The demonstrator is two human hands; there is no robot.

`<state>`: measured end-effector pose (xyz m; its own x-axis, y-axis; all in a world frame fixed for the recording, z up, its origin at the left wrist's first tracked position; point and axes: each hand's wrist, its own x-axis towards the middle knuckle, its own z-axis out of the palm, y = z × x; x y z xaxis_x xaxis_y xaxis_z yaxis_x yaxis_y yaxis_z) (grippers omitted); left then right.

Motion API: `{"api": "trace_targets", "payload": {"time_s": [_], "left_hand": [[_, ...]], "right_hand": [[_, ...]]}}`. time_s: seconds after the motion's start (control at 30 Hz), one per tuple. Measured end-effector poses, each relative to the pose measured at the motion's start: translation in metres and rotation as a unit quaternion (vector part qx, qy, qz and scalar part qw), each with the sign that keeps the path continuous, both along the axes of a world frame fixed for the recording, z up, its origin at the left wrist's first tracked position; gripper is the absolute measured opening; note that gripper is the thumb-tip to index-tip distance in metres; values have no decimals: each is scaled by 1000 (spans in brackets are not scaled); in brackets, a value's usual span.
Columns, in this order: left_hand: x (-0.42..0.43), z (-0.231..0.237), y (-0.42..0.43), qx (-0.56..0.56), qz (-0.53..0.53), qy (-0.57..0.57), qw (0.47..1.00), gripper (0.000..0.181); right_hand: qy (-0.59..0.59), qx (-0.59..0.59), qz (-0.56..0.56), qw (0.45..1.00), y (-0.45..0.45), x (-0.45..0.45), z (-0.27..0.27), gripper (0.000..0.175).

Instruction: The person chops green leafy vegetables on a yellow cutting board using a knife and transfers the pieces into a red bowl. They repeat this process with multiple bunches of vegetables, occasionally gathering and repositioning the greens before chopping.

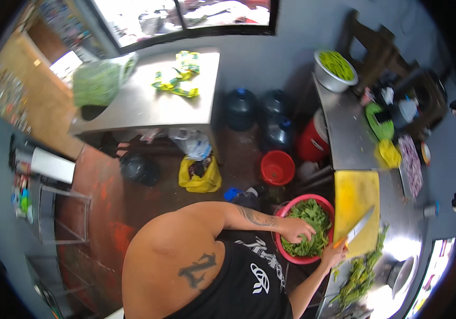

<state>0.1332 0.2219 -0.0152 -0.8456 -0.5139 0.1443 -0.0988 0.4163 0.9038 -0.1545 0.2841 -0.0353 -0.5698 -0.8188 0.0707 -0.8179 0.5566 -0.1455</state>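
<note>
My left hand (pixel 297 230) reaches into a pink plastic basin (pixel 330 208) of cut leafy greens (pixel 310 211). Its fingers rest among the leaves, and whether they grip any is unclear. My right hand (pixel 334 255) holds the orange handle of a kitchen knife (pixel 361 226). The blade points away over a yellow cutting board (pixel 355 191) at the counter's near edge. Right beside the board, uncut leafy stems (pixel 357 275) lie on the metal counter (pixel 397 211).
A metal pot (pixel 401 275) and a tray of chopped purple-white pieces (pixel 411 167) stand on the counter. Further left is a bowl of green strips (pixel 335 65). A red bucket (pixel 277 167), water jugs (pixel 242 109) and a yellow bag (pixel 200 175) occupy the floor near a steel table (pixel 152 111).
</note>
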Motion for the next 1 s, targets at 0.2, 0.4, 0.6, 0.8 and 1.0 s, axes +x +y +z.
{"api": "trace_targets", "payload": {"time_s": [0.2,0.4,0.6,0.8,1.0], "left_hand": [[155,-50,37,-7,178,-223,958,35],[335,-91,132,212,361,-513,749,36],[440,-141,262,335,470,-489,653,37],[558,-198,345,331,524,-366,695,38],[730,-179,404,361,663,-284,592,41]], "right_hand": [[-34,93,-26,995,-14,-23,23,70],[-60,-281,138,948,18,47,3,54],[-302,-180,341,872,107,260,-41,39],[-500,2,420,758,105,480,-58,34],[-616,1,351,705,50,668,-42,26]]}}
